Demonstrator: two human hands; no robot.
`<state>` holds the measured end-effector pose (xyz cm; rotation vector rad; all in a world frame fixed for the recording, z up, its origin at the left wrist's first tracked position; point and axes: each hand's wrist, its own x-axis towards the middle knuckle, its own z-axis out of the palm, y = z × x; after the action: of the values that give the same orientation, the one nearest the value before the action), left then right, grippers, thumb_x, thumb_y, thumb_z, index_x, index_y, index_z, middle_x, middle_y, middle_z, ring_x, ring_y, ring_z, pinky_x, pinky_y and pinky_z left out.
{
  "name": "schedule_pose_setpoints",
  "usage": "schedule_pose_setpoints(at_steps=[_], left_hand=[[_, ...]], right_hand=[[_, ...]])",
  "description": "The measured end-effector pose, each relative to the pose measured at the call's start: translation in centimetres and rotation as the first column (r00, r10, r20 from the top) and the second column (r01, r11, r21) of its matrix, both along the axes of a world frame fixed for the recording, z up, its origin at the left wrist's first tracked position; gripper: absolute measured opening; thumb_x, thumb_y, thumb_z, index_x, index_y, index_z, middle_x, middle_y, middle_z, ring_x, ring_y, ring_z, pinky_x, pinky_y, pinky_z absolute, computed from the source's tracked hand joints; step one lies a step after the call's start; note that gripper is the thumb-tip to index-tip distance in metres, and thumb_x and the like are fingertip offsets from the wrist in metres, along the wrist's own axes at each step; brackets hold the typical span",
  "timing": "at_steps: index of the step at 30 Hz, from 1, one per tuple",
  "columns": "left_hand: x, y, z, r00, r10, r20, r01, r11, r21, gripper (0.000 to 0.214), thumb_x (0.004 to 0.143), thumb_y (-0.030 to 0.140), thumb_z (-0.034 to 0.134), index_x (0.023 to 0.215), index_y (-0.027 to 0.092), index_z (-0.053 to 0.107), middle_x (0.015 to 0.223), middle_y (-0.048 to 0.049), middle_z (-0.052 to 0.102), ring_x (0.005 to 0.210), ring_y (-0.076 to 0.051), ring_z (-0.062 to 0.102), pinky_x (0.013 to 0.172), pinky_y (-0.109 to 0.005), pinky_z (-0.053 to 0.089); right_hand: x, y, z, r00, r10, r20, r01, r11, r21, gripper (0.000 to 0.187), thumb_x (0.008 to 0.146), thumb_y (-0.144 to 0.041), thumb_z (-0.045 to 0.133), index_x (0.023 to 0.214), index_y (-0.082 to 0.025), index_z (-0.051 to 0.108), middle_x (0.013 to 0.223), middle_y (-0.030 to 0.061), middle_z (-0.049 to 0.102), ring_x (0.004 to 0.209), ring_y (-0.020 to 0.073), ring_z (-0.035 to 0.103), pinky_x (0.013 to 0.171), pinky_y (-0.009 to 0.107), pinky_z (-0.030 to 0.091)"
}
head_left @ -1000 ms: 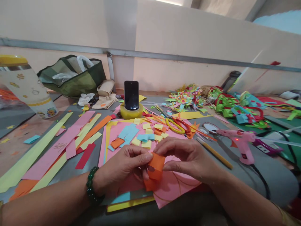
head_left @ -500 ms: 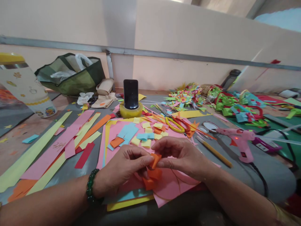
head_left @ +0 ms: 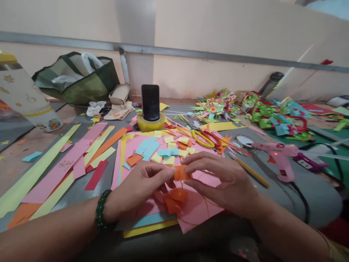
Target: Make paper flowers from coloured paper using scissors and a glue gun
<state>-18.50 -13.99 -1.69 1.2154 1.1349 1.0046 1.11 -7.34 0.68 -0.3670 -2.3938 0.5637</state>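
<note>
Folding step: left hand (head_left: 139, 187) and right hand (head_left: 220, 178) are both pinched on a small orange paper piece (head_left: 181, 174), held between them above the desk (head_left: 313, 203) — another folded orange scrap (head_left: 174, 202) lies just below, on a pink sheet (head_left: 199, 213). Judged: the crease calls for steady, even fingertip pressure.

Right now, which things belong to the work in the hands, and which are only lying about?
In hand: left hand and right hand, both pinching the orange paper piece, over the pink sheet.
Lying about: scissors, glue gun, pencil, phone standing in the tape roll, green bag.
</note>
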Motion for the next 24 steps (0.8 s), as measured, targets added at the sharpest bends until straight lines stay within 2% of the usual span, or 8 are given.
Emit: schedule_pose_setpoints(at_steps=[1, 2, 4, 6, 8, 12, 20, 24], left_hand=[[-0.2, 0.0, 0.2, 0.985, 0.001, -0.172, 0.013, 0.996, 0.085, 0.03, 0.086, 0.037, 0.051, 0.071, 0.016, 0.067, 0.071, -0.0035, 0.063, 0.067, -0.015, 0.057, 0.064, -0.025, 0.043], [-0.3, 0.0, 0.3, 0.935, 0.014, -0.355, 0.049, 0.984, 0.169, 0.025, 0.084, 0.031, 0.05, 0.073, 0.016, 0.067, 0.074, -0.0041, 0.064, 0.072, -0.017, 0.057, 0.067, -0.026, 0.043], [-0.6, -0.1, 0.3, 0.76, 0.065, -0.647, 0.158, 0.947, 0.281, 0.016, 0.076, 0.019, 0.052, 0.077, 0.018, 0.067, 0.076, -0.0037, 0.065, 0.074, -0.019, 0.056, 0.067, -0.028, 0.041], [-0.7, -0.1, 0.1, 0.612, 0.102, -0.784, 0.234, 0.924, 0.302, 0.02, 0.07, 0.013, 0.05, 0.08, 0.018, 0.066, 0.076, -0.0035, 0.064, 0.072, -0.019, 0.056, 0.064, -0.029, 0.04], [-0.7, -0.2, -0.2, 0.548, 0.119, -0.828, 0.253, 0.92, 0.3, 0.023, 0.069, 0.01, 0.047, 0.084, 0.018, 0.064, 0.078, -0.0041, 0.065, 0.072, -0.019, 0.057, 0.064, -0.029, 0.04], [-0.5, -0.4, -0.4, 0.469, 0.136, -0.872, 0.304, 0.903, 0.304, 0.025, 0.071, 0.01, 0.045, 0.084, 0.02, 0.064, 0.079, -0.0035, 0.067, 0.071, -0.02, 0.059, 0.062, -0.029, 0.04], [-0.6, -0.6, -0.5, 0.443, 0.114, -0.889, 0.365, 0.883, 0.295, 0.03, 0.084, 0.016, 0.045, 0.102, 0.026, 0.067, 0.083, -0.0038, 0.066, 0.076, -0.021, 0.06, 0.066, -0.032, 0.042], [-0.5, -0.5, -0.4, 0.4, 0.083, -0.913, 0.411, 0.874, 0.259, 0.029, 0.088, 0.019, 0.045, 0.105, 0.029, 0.067, 0.085, -0.0042, 0.065, 0.077, -0.022, 0.059, 0.065, -0.032, 0.042]], right_hand=[[0.1, 0.2, 0.0, 1.0, -0.008, 0.026, 0.009, 0.999, -0.039, 0.017, 0.082, -0.015, 0.066, 0.098, -0.02, 0.063, 0.098, 0.0038, 0.067, 0.094, 0.0143, 0.062, 0.086, 0.027, 0.05], [0.2, 0.4, -0.1, 0.998, -0.008, 0.056, 0.012, 0.997, -0.08, 0.017, 0.083, -0.017, 0.066, 0.099, -0.02, 0.064, 0.098, 0.0037, 0.067, 0.093, 0.0146, 0.062, 0.085, 0.027, 0.05], [0.3, 0.7, -0.4, 0.992, 0.014, 0.122, 0.005, 0.988, -0.154, 0.015, 0.084, -0.022, 0.065, 0.099, -0.019, 0.065, 0.096, 0.0042, 0.067, 0.091, 0.0153, 0.061, 0.083, 0.029, 0.05], [0.2, 0.8, -0.8, 0.984, 0.044, 0.173, -0.011, 0.982, -0.19, 0.013, 0.085, -0.024, 0.063, 0.096, -0.018, 0.067, 0.092, 0.0051, 0.067, 0.087, 0.0154, 0.061, 0.079, 0.029, 0.049], [0.1, 0.8, -1.1, 0.974, 0.057, 0.218, -0.015, 0.981, -0.192, 0.012, 0.087, -0.024, 0.061, 0.093, -0.017, 0.068, 0.088, 0.0057, 0.067, 0.084, 0.0151, 0.06, 0.076, 0.028, 0.049], [0.0, 0.8, -1.4, 0.961, 0.05, 0.271, -0.002, 0.984, -0.176, 0.01, 0.086, -0.022, 0.061, 0.091, -0.018, 0.069, 0.086, 0.0058, 0.067, 0.081, 0.0148, 0.06, 0.073, 0.027, 0.048], [0.1, 1.0, -1.6, 0.935, 0.042, 0.352, -0.003, 0.994, -0.113, 0.01, 0.085, -0.018, 0.062, 0.09, -0.021, 0.07, 0.089, 0.0044, 0.068, 0.084, 0.0151, 0.06, 0.076, 0.028, 0.047], [0.0, 1.0, -1.6, 0.928, 0.041, 0.371, -0.017, 0.998, -0.068, 0.011, 0.085, -0.016, 0.061, 0.09, -0.02, 0.069, 0.09, 0.0046, 0.068, 0.085, 0.0155, 0.059, 0.076, 0.029, 0.047]])
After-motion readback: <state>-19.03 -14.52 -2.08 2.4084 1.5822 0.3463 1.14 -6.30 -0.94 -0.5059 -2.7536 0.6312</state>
